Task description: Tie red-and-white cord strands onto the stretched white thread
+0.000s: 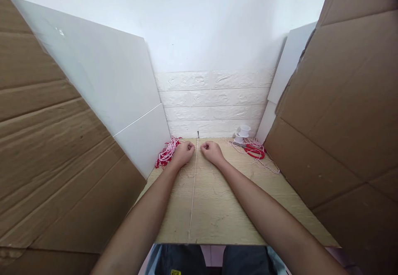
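A pale cord (193,188) stretches taut from a small dark nail (198,134) at the back of the wooden table toward its front edge. My left hand (184,154) is closed in a pinch just left of the cord. Opposite it, my right hand (212,152) pinches just to the right. A thin thread (198,147) crosses the cord between the two hands, with its ends in my fingertips. Fine loose thread (188,173) lies in loops on the table below my left hand.
Red and white braided strings (168,153) are heaped at the back left. At the back right are white spools (244,131), red-handled scissors (255,150) and pinkish string (269,166). Cardboard walls (56,150) flank the wooden table (230,221), and a white brick-patterned wall (214,101) stands behind.
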`<action>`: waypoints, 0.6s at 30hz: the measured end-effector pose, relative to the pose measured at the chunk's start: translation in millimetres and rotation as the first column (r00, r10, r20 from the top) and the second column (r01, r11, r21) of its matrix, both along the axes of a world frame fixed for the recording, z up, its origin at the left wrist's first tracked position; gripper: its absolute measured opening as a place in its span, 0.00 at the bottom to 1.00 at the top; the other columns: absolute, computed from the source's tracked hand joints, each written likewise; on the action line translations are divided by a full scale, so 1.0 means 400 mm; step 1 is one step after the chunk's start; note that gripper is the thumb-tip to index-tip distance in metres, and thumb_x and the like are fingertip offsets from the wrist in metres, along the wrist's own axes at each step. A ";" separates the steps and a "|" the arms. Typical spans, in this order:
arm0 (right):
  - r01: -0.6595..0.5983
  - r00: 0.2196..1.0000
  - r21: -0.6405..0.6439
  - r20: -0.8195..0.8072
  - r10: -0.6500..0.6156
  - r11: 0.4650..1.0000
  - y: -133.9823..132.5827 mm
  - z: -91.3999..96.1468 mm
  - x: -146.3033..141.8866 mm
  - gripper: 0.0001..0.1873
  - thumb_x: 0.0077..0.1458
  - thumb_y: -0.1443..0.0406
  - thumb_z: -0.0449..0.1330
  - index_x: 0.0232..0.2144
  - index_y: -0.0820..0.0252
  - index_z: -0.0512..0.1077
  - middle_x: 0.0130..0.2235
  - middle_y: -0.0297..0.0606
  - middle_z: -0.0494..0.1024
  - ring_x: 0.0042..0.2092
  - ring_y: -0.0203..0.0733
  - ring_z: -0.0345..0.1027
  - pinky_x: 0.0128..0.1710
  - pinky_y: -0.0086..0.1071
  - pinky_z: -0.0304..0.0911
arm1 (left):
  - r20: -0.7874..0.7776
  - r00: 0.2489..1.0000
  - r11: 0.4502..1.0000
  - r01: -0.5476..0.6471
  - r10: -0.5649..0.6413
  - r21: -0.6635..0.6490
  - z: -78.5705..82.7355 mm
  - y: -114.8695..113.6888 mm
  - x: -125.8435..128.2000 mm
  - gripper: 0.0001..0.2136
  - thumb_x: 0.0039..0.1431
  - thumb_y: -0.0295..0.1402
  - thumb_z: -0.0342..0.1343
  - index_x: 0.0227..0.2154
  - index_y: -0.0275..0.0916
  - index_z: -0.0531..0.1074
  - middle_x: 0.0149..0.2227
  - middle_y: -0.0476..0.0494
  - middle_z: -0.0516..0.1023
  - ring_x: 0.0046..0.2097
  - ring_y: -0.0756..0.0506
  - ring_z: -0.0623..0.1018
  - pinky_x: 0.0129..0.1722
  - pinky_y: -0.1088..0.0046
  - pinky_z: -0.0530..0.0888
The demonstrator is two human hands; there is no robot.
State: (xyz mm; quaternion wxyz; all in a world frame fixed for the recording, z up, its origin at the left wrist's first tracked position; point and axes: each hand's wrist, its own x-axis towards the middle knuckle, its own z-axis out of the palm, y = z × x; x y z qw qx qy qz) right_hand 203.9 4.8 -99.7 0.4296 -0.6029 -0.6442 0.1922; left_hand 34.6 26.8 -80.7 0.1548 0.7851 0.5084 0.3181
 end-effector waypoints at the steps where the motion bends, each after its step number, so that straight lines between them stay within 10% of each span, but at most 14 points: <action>1: 0.008 1.000 0.005 0.002 -0.008 1.000 0.002 -0.002 0.000 0.07 0.52 0.68 0.58 0.27 0.62 0.77 0.29 0.37 0.79 0.31 0.37 0.69 0.32 0.27 0.58 | -0.008 1.000 1.000 -0.008 0.008 0.003 0.000 0.001 0.000 0.08 0.55 0.33 0.51 0.29 0.37 0.73 0.30 0.45 0.78 0.31 0.47 0.74 0.32 0.72 0.66; 18: 0.056 0.998 0.050 0.026 -0.058 0.997 0.013 -0.015 0.003 0.06 0.49 0.70 0.57 0.24 0.62 0.73 0.28 0.36 0.77 0.30 0.36 0.66 0.32 0.27 0.55 | -0.019 0.995 0.996 -0.093 0.093 0.014 0.002 0.004 0.001 0.06 0.56 0.31 0.50 0.27 0.38 0.71 0.29 0.45 0.77 0.32 0.46 0.74 0.34 0.71 0.66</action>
